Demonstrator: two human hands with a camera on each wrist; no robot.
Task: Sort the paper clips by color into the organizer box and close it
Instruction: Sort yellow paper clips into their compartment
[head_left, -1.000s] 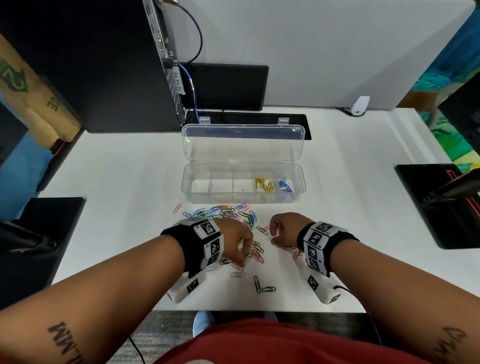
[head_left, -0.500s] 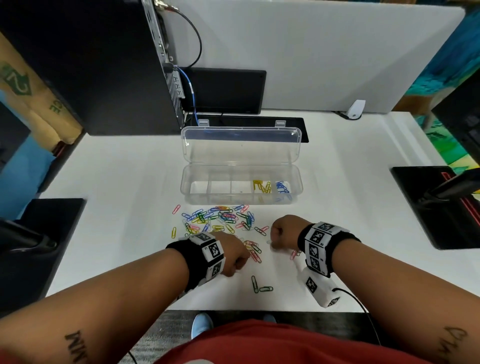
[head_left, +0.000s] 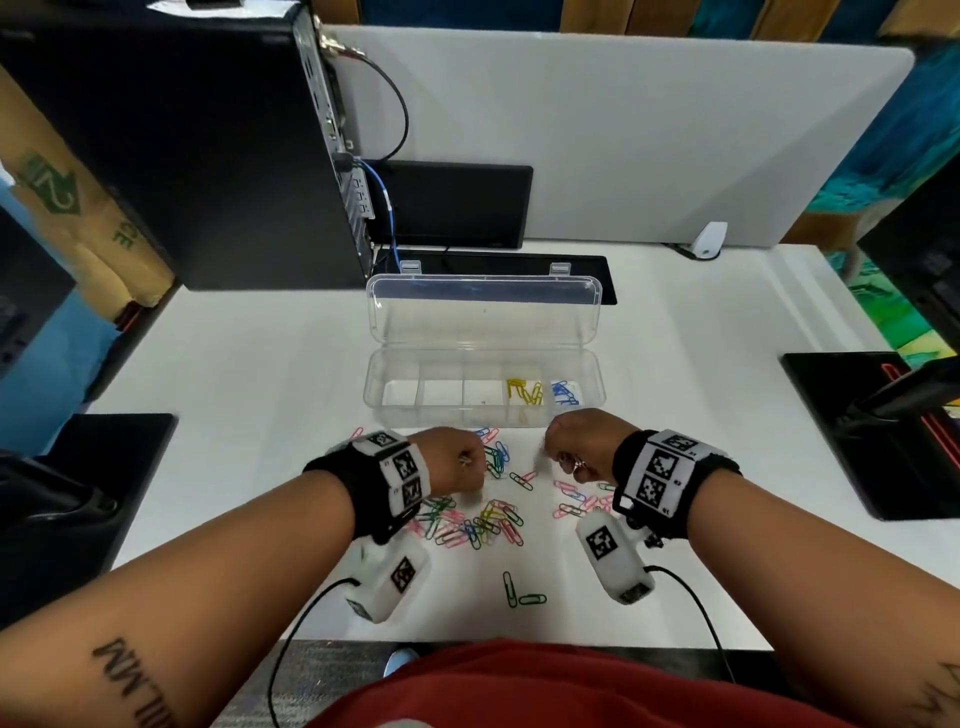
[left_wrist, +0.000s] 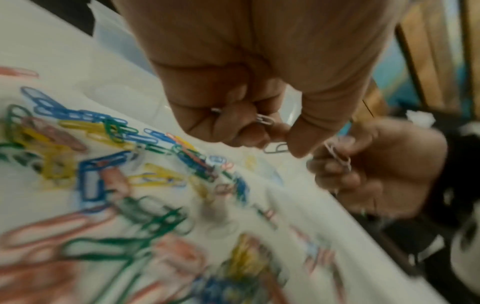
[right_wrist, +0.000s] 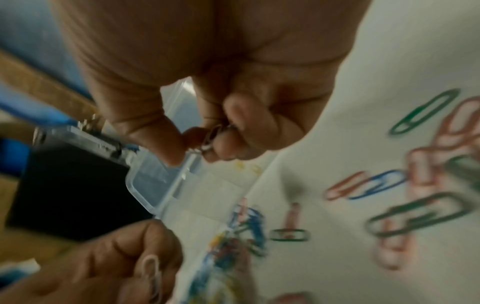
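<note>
White desk (head_left: 675, 415): left hand (head_left: 457, 465) and right hand (head_left: 582, 452), each curled around white clips (left_wrist: 265, 120), approach the organizer box (head_left: 597, 387); loose clips may drop into a wrong compartment.

Black computer tower (head_left: 171, 156), small black monitor (head_left: 457, 205), grey partition (head_left: 623, 135), white table (head_left: 675, 364)

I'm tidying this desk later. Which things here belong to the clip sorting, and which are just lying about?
Job:
organizer box, lid open
loose paper clips
yellow clips and blue clips, already sorted
white clips in left hand and right hand

Lying about:
computer tower
black pads
</note>
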